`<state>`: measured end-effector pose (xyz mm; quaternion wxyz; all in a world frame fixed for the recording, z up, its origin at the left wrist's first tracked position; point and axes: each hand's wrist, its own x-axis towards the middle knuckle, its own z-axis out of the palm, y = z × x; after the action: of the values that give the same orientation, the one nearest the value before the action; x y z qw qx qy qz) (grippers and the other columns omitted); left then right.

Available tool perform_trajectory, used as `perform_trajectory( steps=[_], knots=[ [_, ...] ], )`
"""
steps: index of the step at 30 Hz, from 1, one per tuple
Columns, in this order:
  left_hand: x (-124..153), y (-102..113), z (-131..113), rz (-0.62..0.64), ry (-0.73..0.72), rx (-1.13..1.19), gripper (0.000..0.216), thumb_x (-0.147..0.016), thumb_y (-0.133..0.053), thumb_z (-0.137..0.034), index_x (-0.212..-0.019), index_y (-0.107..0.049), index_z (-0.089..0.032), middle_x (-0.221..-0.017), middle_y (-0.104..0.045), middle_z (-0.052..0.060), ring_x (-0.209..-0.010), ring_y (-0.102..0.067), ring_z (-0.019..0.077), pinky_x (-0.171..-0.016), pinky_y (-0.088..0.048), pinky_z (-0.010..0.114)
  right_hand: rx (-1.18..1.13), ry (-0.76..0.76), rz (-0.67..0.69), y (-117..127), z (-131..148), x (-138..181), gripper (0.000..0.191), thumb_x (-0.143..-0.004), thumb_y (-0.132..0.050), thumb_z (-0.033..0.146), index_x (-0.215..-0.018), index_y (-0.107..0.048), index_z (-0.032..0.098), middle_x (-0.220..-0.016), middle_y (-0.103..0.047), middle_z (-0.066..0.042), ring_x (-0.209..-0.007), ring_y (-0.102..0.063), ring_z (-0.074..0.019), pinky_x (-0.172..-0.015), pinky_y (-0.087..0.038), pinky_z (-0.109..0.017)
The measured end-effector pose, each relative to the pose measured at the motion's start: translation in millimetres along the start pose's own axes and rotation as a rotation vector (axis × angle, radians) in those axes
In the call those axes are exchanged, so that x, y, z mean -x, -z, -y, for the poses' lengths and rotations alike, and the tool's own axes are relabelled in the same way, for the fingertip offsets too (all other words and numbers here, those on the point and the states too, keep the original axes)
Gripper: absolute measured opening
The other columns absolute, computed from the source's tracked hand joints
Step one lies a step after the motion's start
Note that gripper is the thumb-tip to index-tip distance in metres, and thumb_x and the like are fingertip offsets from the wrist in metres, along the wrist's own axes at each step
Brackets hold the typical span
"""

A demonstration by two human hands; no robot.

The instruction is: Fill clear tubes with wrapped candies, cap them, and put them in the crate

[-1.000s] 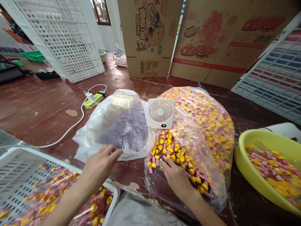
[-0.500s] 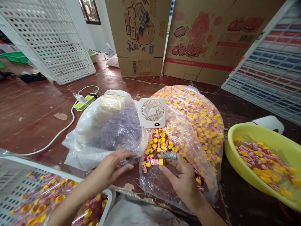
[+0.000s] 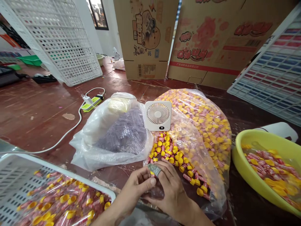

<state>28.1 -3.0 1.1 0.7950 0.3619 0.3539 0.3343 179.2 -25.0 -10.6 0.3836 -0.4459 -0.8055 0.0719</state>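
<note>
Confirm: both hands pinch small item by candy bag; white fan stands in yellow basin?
No. Head view: left hand and right hand pinch the small item by the candy bag, but the white fan stands between that bag and the clear bag, outside the yellow basin.

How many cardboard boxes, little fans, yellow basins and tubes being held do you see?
cardboard boxes: 2
fan: 1
yellow basin: 1
speckled tube in the right hand: 1
Total: 5
</note>
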Motion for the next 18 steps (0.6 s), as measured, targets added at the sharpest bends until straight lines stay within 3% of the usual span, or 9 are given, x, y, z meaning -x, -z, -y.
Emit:
perform_trajectory(
  steps=[2, 4, 7, 8, 10, 12, 14, 18],
  knots=[
    [-3.7, -2.6, 4.0, 0.018, 0.042, 0.039, 0.036, -0.073, -0.08, -0.035, -0.102, -0.069, -0.017, -0.077, -0.064, 0.001, -0.068, -0.057, 0.0137, -0.071, -0.049, 0.027, 0.011, 0.0, 0.004, -1.6, 0.1, -0.3, 0.061, -0.073, -0.079, 0.035, -0.123, -0.049, 0.017, -0.11, -0.068, -0.015, -0.111, -0.064, -0.0328, -0.103, -0.048, -0.057],
    [-7.5, 3.8, 0.8, 0.004, 0.049, -0.093, 0.029, -0.071, -0.076, -0.026, -0.097, -0.067, -0.016, -0.073, -0.06, -0.002, -0.065, -0.054, 0.0129, -0.064, -0.047, 0.025, 0.021, -0.001, 0.087, 3.5, -1.9, -2.5, 0.07, -0.07, -0.082, 0.043, -0.125, -0.047, 0.017, -0.12, -0.065, -0.017, -0.121, -0.059, -0.0356, -0.105, -0.047, -0.058],
    [-15.5, 33.3, -24.7, -0.157, -0.156, -0.688, 0.01, -0.072, -0.062, -0.012, -0.081, -0.061, -0.017, -0.069, -0.055, -0.002, -0.066, -0.053, 0.0145, -0.063, -0.044, 0.025, 0.07, -0.09, 0.188, 16.7, -15.0, -1.4, 0.089, -0.07, -0.082, 0.049, -0.139, -0.038, 0.016, -0.142, -0.051, -0.021, -0.136, -0.046, -0.0375, -0.104, -0.049, -0.054],
    [-19.4, 46.9, -38.2, -0.263, -0.254, -0.953, 0.011, -0.074, -0.057, -0.009, -0.079, -0.06, -0.018, -0.072, -0.057, -0.001, -0.069, -0.054, 0.0161, -0.064, -0.044, 0.026, 0.099, -0.15, 0.164, 20.3, -22.3, 1.0, 0.085, -0.074, -0.08, 0.047, -0.141, -0.037, 0.016, -0.142, -0.051, -0.021, -0.135, -0.047, -0.0366, -0.101, -0.051, -0.052],
    [-29.3, 74.3, -67.5, -0.523, -0.374, -1.445, 0.025, -0.079, -0.049, -0.006, -0.095, -0.064, -0.018, -0.091, -0.063, 0.006, -0.079, -0.059, 0.0207, -0.068, -0.046, 0.03, 0.153, -0.26, 0.089, 24.0, -38.2, 7.8, 0.058, -0.085, -0.07, 0.04, -0.132, -0.044, 0.017, -0.126, -0.062, -0.018, -0.119, -0.061, -0.033, -0.091, -0.055, -0.047],
    [-41.2, 96.6, -93.0, -0.653, -0.323, -1.852, 0.035, -0.087, -0.045, -0.009, -0.115, -0.063, -0.019, -0.107, -0.063, 0.012, -0.086, -0.063, 0.0252, -0.064, -0.046, 0.031, 0.188, -0.331, 0.074, 23.0, -51.5, 14.2, 0.022, -0.093, -0.06, 0.03, -0.11, -0.055, 0.019, -0.1, -0.069, -0.01, -0.093, -0.069, -0.027, -0.077, -0.057, -0.039],
    [-52.5, 110.2, -108.8, -0.619, -0.247, -2.083, 0.038, -0.091, -0.04, -0.009, -0.119, -0.063, -0.02, -0.112, -0.062, 0.015, -0.092, -0.064, 0.0281, -0.061, -0.047, 0.031, 0.217, -0.351, 0.14, 18.4, -57.7, 17.1, 0.003, -0.095, -0.056, 0.022, -0.092, -0.057, 0.021, -0.085, -0.067, -0.005, -0.077, -0.068, -0.0221, -0.067, -0.054, -0.033],
    [-64.4, 119.2, -114.4, -0.475, -0.215, -2.185, 0.037, -0.091, -0.036, -0.004, -0.105, -0.068, -0.017, -0.109, -0.062, 0.017, -0.098, -0.063, 0.0304, -0.062, -0.049, 0.031, 0.262, -0.325, 0.314, 2.3, -51.3, 10.3, 0.01, -0.094, -0.057, 0.013, -0.087, -0.06, 0.021, -0.088, -0.067, -0.003, -0.079, -0.067, -0.0186, -0.071, -0.053, -0.029]
  ],
)
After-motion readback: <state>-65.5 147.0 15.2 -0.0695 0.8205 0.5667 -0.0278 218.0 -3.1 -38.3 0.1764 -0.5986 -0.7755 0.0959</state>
